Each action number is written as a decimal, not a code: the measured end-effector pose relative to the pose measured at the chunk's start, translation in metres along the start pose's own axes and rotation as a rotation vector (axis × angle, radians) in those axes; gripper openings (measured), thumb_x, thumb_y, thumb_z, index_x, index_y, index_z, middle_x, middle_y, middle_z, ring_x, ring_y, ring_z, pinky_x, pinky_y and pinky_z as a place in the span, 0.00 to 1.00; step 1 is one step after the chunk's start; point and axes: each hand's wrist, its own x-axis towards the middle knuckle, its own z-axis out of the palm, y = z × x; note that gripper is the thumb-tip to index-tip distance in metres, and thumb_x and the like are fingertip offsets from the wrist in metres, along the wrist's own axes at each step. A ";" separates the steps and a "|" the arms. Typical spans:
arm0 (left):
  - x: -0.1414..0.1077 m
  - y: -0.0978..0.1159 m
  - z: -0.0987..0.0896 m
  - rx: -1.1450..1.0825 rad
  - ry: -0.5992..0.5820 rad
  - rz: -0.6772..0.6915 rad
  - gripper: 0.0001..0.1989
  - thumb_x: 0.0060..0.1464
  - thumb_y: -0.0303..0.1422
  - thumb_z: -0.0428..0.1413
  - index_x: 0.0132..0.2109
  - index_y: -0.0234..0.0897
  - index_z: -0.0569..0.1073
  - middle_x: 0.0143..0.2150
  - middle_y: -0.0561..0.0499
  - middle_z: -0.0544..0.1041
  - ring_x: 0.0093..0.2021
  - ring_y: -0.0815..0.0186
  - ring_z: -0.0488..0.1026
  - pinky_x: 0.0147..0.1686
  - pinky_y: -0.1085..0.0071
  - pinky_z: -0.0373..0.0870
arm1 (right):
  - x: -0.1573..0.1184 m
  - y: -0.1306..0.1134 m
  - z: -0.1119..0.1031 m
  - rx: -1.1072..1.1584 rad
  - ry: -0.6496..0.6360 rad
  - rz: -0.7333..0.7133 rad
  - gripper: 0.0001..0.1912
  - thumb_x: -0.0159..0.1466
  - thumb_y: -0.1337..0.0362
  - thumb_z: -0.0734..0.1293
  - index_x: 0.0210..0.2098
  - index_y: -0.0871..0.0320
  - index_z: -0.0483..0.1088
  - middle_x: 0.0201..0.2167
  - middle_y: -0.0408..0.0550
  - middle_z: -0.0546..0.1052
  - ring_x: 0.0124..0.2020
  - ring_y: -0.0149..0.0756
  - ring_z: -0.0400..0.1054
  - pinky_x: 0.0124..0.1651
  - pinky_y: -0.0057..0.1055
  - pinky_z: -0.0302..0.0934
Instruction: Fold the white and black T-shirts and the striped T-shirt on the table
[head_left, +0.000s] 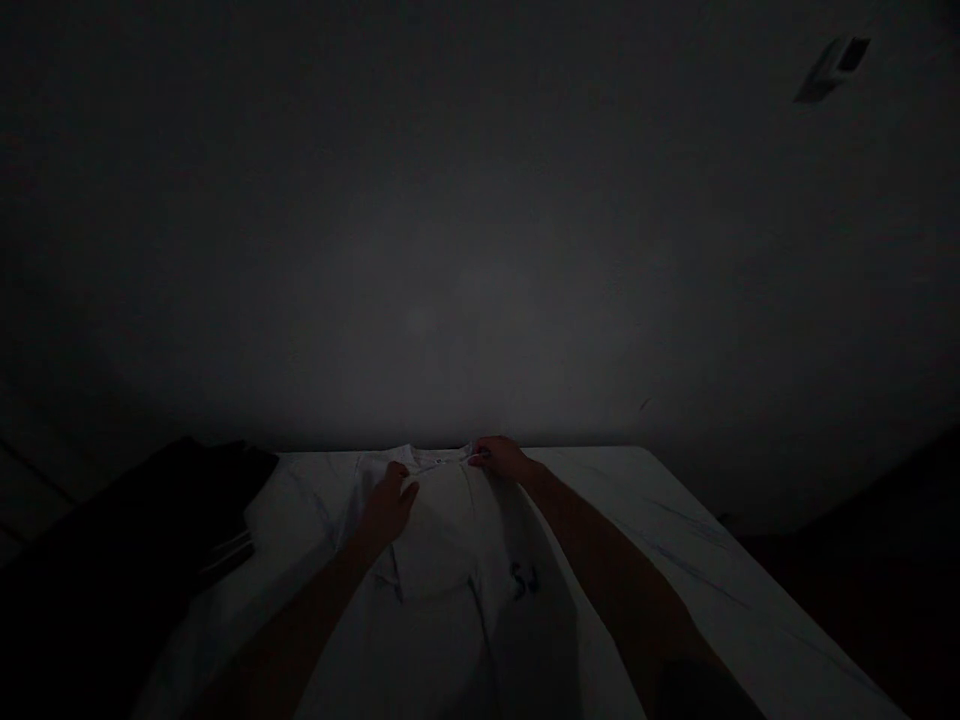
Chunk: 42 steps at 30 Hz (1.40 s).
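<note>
Low light. White T-shirt [439, 540] lying on a pale, veined tabletop [675, 540], collar [439, 459] toward the far edge. Right hand [501, 458] at the collar's right end, grip clenched on the cloth there. Left hand [388, 505] on the shirt front just below the collar, fingers curled down; cannot tell whether that grip holds cloth. Dark printed mark [525, 582] on the shirt, right of the left hand. Black garment [172, 520] just left of the shirt. Grey wall [480, 250] beyond the shirt
</note>
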 end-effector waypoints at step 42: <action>-0.087 0.000 0.049 0.585 0.000 0.557 0.30 0.68 0.51 0.43 0.71 0.47 0.60 0.72 0.43 0.61 0.70 0.46 0.59 0.66 0.44 0.53 | -0.086 -0.061 0.028 -0.261 0.012 0.210 0.38 0.72 0.46 0.51 0.72 0.66 0.50 0.74 0.63 0.50 0.74 0.52 0.39 0.72 0.54 0.34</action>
